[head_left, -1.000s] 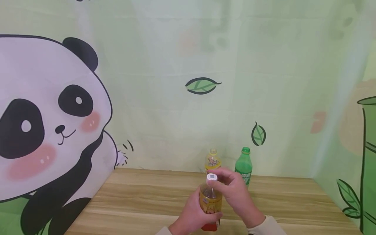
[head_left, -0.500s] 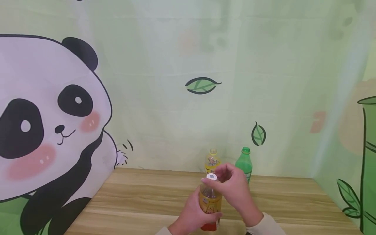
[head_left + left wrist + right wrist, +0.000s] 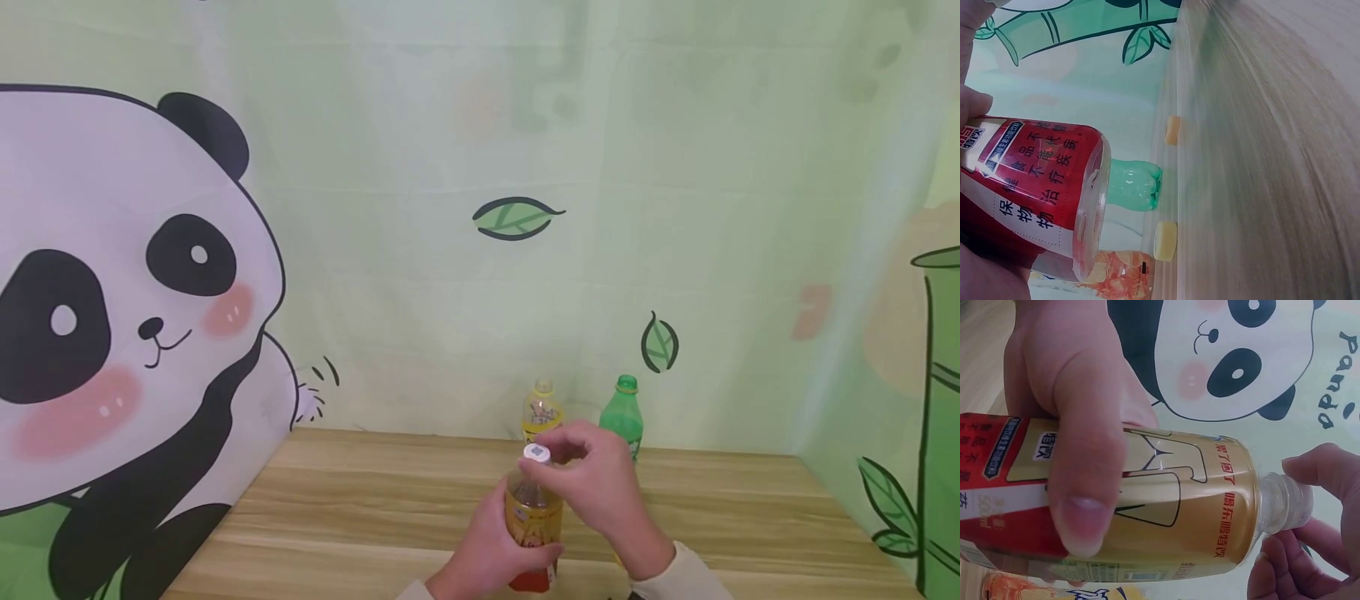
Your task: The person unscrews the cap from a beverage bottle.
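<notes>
My left hand (image 3: 491,533) grips the body of a drink bottle (image 3: 534,521) with a gold and red label, holding it upright. In the left wrist view, the base of this bottle (image 3: 1035,194) is raised off the tabletop. The thumb and fingers of my right hand (image 3: 600,479) pinch the white cap (image 3: 536,452) at the bottle's mouth. In the right wrist view, the cap (image 3: 1297,501) sits on the neck, with the right thumb and fingers on either side.
Behind the hands stand a clear bottle (image 3: 542,408) with a yellow label and a green bottle (image 3: 622,412), both with bare necks. A small orange piece (image 3: 1173,130) and a yellow piece (image 3: 1165,240), probably caps, lie on the wooden table (image 3: 360,500). A panda-printed cloth (image 3: 405,292) hangs behind.
Half a second ago the right fingers were spread away from the cap; now they have come back onto it. The left hand keeps its grip, and the bottle has shifted very slightly left.
</notes>
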`<state>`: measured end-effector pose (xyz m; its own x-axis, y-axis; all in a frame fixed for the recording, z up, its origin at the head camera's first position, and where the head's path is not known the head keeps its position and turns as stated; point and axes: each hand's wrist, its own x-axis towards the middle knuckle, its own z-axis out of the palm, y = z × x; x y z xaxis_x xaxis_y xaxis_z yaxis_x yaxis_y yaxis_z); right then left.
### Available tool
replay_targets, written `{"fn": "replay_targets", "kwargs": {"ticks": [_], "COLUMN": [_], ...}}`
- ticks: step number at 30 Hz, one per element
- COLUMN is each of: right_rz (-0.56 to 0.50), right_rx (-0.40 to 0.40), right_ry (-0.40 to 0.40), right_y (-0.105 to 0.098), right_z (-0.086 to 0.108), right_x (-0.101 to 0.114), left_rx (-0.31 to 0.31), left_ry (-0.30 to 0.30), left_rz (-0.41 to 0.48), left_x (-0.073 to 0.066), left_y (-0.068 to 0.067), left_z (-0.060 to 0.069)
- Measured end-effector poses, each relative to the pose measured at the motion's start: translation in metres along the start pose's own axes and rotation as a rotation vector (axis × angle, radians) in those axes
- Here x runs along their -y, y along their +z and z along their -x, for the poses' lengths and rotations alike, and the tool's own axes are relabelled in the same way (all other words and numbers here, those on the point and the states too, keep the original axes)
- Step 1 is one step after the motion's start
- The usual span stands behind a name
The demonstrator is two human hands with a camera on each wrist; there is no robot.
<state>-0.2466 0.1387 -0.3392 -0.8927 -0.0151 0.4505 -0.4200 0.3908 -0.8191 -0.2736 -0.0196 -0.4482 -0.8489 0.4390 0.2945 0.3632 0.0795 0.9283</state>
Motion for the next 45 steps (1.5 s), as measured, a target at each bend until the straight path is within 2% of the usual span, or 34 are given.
{"fn": "replay_targets", "kwargs": {"ticks": [6, 18, 21, 26, 33, 41, 45], "right_rz": [0.009, 0.007, 0.006, 0.002, -0.047, -0.125, -0.146], "right_rx": [0.020, 0.103, 0.087, 0.004, -0.071, -0.021, 0.023], "right_ry": [-0.002, -0.016, 0.011, 0.089, 0.087, 0.066, 0.073], "right_y": [-0.001, -0.005, -0.003, 0.003, 0.010, 0.008, 0.008], "right_z": [-0.002, -0.004, -0.004, -0.001, 0.003, 0.001, 0.000], "right_x": [-0.002, 0.000, -0.001, -0.004, -0.004, -0.009, -0.011], "left_rx": [-0.019, -0.012, -0.016, -0.007, 0.003, -0.002, 0.010], "left_ry": [0.002, 0.004, 0.005, 0.011, -0.022, -0.006, -0.025], "left_rz": [-0.026, -0.017, -0.025, -0.015, 0.012, 0.009, 0.008], "left_x": [0.002, 0.005, 0.004, 0.004, 0.000, 0.001, 0.001], "left_y": [-0.001, -0.004, -0.003, -0.001, 0.000, -0.001, -0.003], "left_z": [0.001, 0.000, -0.001, -0.001, -0.002, 0.000, 0.001]}}
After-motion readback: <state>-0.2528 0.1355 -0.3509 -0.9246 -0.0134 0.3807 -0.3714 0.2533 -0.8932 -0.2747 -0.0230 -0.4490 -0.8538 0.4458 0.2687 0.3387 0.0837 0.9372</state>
